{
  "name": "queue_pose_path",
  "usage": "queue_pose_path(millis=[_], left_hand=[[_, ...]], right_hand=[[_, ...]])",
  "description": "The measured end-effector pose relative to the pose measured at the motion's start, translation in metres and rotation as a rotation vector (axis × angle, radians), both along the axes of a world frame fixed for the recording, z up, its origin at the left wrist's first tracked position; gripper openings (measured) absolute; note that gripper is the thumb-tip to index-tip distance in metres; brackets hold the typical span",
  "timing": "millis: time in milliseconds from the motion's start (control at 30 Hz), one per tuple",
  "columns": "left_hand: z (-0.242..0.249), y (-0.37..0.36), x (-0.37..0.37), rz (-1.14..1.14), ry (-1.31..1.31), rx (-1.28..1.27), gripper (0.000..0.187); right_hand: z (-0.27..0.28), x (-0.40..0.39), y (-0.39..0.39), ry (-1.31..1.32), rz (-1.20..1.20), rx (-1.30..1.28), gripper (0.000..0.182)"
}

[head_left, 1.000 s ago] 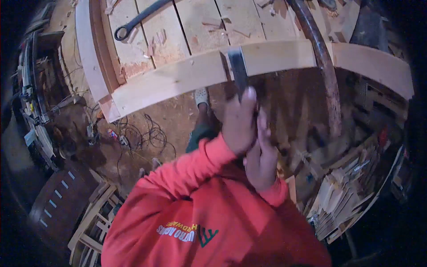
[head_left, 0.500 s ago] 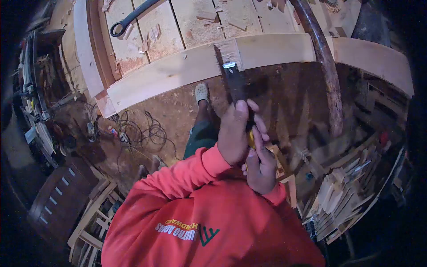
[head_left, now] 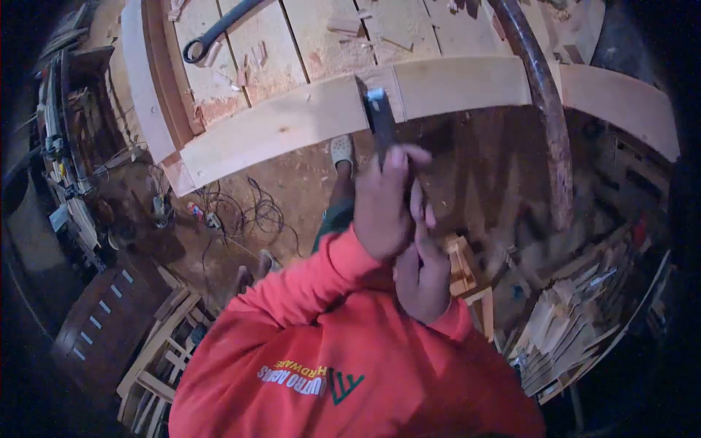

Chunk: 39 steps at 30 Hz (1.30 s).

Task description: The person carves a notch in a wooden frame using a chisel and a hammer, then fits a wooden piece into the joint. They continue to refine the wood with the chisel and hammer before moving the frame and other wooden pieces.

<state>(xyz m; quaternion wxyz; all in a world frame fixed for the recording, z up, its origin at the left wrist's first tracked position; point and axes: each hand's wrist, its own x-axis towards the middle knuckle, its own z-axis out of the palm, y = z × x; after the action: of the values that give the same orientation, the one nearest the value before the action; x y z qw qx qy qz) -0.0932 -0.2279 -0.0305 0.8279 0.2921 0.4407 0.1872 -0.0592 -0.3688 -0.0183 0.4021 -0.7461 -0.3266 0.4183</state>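
Note:
A chisel (head_left: pixel 380 120) with a wide dark blade points away from me, its bright tip lying in a notch (head_left: pixel 381 82) cut across the pale wooden board (head_left: pixel 277 125). My left hand (head_left: pixel 385 204) is closed around the lower blade, thumb along the top. Behind it and nearer my body, my right hand (head_left: pixel 423 281) is wrapped around the handle end, which the fingers hide. Both red sleeves reach in from my sides.
A dark metal wrench-like tool (head_left: pixel 219 29) and wood shavings lie on the slatted bench top (head_left: pixel 266 51). A long rounded pole (head_left: pixel 544 109) crosses the board at right. Tangled cables (head_left: pixel 252 212) lie on the floor, with stacked wood offcuts (head_left: pixel 562 328) at lower right.
The chisel tip has moved forward, from the board's near edge further into the notch. Both hands have shifted slightly, and the left one is blurred by motion.

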Motion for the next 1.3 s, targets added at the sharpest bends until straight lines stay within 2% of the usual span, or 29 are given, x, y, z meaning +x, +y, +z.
queue_pose_path(millis=[167,267,300,333,367,433,533,567,667,700,800,833,867,933,967,1067,1100,1167,1233,1300], left_hand=[[0.002,0.004,0.003,-0.032,0.039,0.039,0.057],[0.002,0.022,0.011,-0.027,0.092,0.193,0.057],[0.002,0.022,0.014,0.048,0.024,0.062,0.055],[-0.003,0.016,0.01,0.025,0.023,0.047,0.055],[-0.009,0.008,0.004,0.001,0.019,0.04,0.055],[-0.003,0.009,0.004,0.001,-0.008,-0.001,0.057],[-0.008,0.033,0.02,0.051,0.066,0.226,0.062],[-0.001,0.032,0.01,-0.04,0.076,0.23,0.061],[-0.002,0.006,0.0,-0.123,0.067,0.051,0.066],[-0.004,0.01,0.004,-0.081,0.067,0.038,0.066],[0.004,0.028,0.017,0.012,0.073,0.075,0.059],[0.003,0.027,0.008,-0.097,0.096,0.208,0.057],[0.003,0.019,0.004,-0.091,0.067,0.149,0.057],[0.002,0.013,0.007,-0.076,0.006,0.033,0.057],[0.0,0.019,0.014,-0.047,0.036,0.048,0.057],[0.001,0.029,0.015,-0.073,0.064,0.161,0.056],[-0.002,0.014,0.01,-0.068,0.039,-0.01,0.056],[-0.005,0.017,0.016,-0.059,0.035,0.031,0.056],[0.0,0.01,0.016,-0.032,0.033,-0.004,0.056],[-0.003,0.009,0.014,-0.044,0.033,0.012,0.056]], right_hand=[[0.002,0.006,0.008,0.012,-0.002,-0.038,0.055],[0.002,0.012,0.026,0.144,-0.055,-0.085,0.054],[0.004,0.011,0.024,0.164,-0.049,-0.125,0.054],[0.007,0.01,0.021,0.183,-0.043,-0.165,0.053],[-0.003,0.004,0.008,0.054,-0.012,-0.073,0.053],[-0.006,0.01,0.03,-0.042,-0.009,0.052,0.052],[0.012,0.003,0.024,0.069,-0.084,-0.021,0.051],[0.011,0.001,0.023,0.047,-0.077,-0.028,0.05],[0.009,0.007,0.035,0.151,-0.113,-0.037,0.05],[0.01,0.008,0.037,0.209,-0.136,-0.046,0.05],[0.015,0.01,0.036,0.174,-0.123,-0.091,0.051],[0.011,0.005,0.032,0.141,-0.142,-0.037,0.052],[0.008,-0.002,0.024,0.115,-0.161,0.007,0.053],[0.008,0.008,0.033,0.12,-0.113,-0.15,0.054],[0.015,0.018,0.044,0.204,-0.129,-0.254,0.053],[0.013,0.013,0.037,0.189,-0.144,-0.27,0.055],[0.004,0.003,0.014,0.118,-0.145,-0.196,0.056],[0.012,0.001,0.015,0.173,-0.216,-0.066,0.054],[0.019,0.003,0.012,0.237,-0.2,-0.178,0.055],[0.012,0.004,0.01,0.165,-0.142,-0.163,0.057]])
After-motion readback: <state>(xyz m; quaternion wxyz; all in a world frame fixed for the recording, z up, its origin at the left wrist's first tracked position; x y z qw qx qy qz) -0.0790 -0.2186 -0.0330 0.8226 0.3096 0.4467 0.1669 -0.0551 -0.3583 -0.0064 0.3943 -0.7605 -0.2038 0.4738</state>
